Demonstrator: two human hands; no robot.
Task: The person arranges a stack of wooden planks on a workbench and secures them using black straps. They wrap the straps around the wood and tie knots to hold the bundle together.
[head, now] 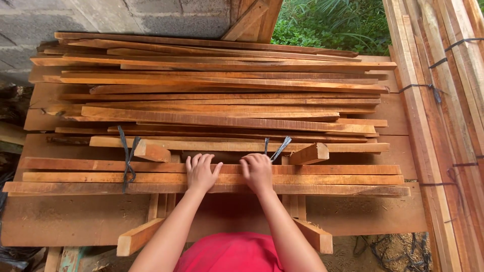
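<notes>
Nearest the body, under the forearms: bare brown surface [75, 221], with short wooden blocks [138, 236] poking out toward the person.

Left hand [200, 173] and right hand [257, 173] lie palm-down, side by side, flat on the near slats [327, 179]; fingers spread, nothing gripped. These slats are three long thin strips laid crosswise under the hands, running well out to both sides.

Judgement: each strip is light and stiff across its width, but long enough to sag or whip at the ends if lifted from one point. The rough-sawn faces should give good friction and a risk of splinters. Best hold: hands set wider apart, either side of the middle.

Left of the left hand, a black strap [127, 161] loops the slats; another strap end [280, 148] lies just beyond the right hand.

Beyond the hands: a loose pile of slats [227, 95]. Far right: strapped bundles [443, 100].
</notes>
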